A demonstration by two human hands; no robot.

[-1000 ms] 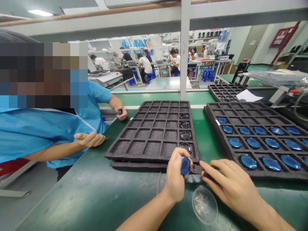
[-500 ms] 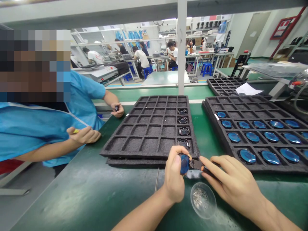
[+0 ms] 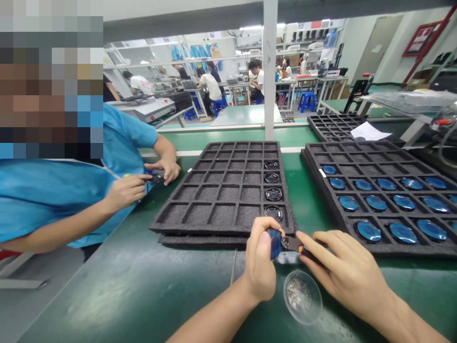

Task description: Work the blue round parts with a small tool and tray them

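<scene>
My left hand (image 3: 262, 259) grips a round blue disc (image 3: 275, 243) on its edge, just in front of the near right corner of a black foam tray (image 3: 224, 216). From the right, my right hand (image 3: 342, 269) holds a pair of pliers (image 3: 293, 244) with dark and orange handles, their metal jaws at the disc's right edge. Whether the jaws grip a part there is too small to tell. Below the pliers a clear round dish (image 3: 316, 297) holds several small metal pieces. Black round parts (image 3: 273, 194) lie in the tray's right column.
Another foam tray (image 3: 344, 221) with several blue discs stands at the right. A person in blue (image 3: 124, 124) works at the left table edge. Behind the trays rises a white post (image 3: 270, 71). A thin rod (image 3: 233, 267) lies left of my left hand.
The person at the left has brought both hands together around a small dark part. My own hands, the disc and the pliers have hardly moved.
</scene>
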